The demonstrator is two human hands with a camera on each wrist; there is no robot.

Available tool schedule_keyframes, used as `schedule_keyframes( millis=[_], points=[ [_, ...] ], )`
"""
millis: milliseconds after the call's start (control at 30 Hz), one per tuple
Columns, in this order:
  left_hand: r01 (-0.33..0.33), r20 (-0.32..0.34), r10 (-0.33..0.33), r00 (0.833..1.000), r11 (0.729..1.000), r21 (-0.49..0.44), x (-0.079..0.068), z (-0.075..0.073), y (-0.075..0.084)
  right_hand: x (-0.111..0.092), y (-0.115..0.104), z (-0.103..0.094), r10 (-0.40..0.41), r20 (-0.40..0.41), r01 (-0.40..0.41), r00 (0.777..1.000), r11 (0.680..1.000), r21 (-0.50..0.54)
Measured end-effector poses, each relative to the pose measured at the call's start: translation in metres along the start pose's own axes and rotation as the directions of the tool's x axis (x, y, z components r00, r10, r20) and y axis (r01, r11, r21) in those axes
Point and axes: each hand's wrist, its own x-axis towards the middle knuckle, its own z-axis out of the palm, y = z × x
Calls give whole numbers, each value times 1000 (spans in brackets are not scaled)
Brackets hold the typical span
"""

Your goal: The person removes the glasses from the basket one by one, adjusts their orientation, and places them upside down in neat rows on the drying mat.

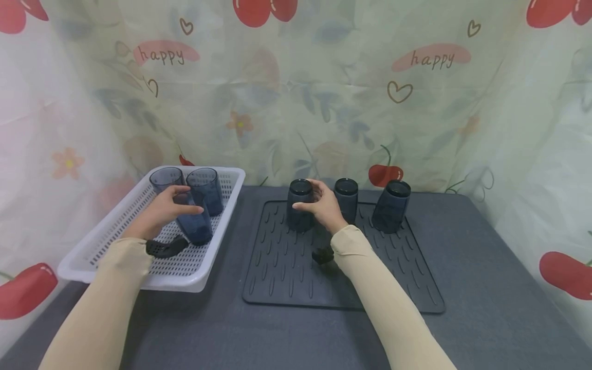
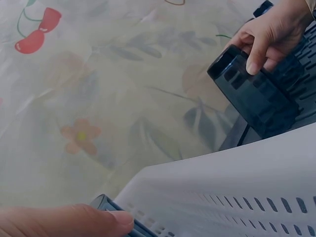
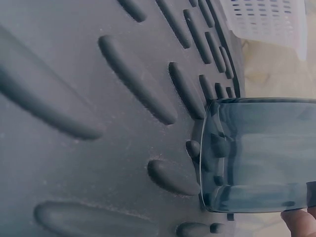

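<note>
In the head view my left hand (image 1: pixel 159 209) grips a blue-tinted drinking glass (image 1: pixel 196 226) that leans inside the white basket (image 1: pixel 203 280). Its thumb (image 2: pixel 111 222) lies along that glass's side in the left wrist view. Two more glasses stand behind it, one at the back left (image 1: pixel 165 176) and one at the back right (image 1: pixel 211 192). On the dark ridged mat (image 1: pixel 277 277), my right hand (image 1: pixel 326 205) holds an upside-down glass (image 1: pixel 298 208) between thumb and fingers. The right wrist view shows the rim of this glass (image 3: pixel 261 153) right at the mat's ridges.
Two other upside-down glasses stand to the right of my right hand, a near one (image 1: pixel 347 198) and a farther one (image 1: pixel 390 208) at the mat's right edge. A dark grey table (image 1: pixel 287 339) lies beneath everything. A printed curtain (image 1: pixel 296 103) hangs along the back.
</note>
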Motion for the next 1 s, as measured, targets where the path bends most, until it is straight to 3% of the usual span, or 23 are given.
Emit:
schedule_keyframes(
  millis=[1000],
  points=[
    [19, 21, -19, 1000, 1000, 18, 1, 0, -3, 0, -1, -2, 1, 16, -1, 1000, 1000, -1]
  ],
)
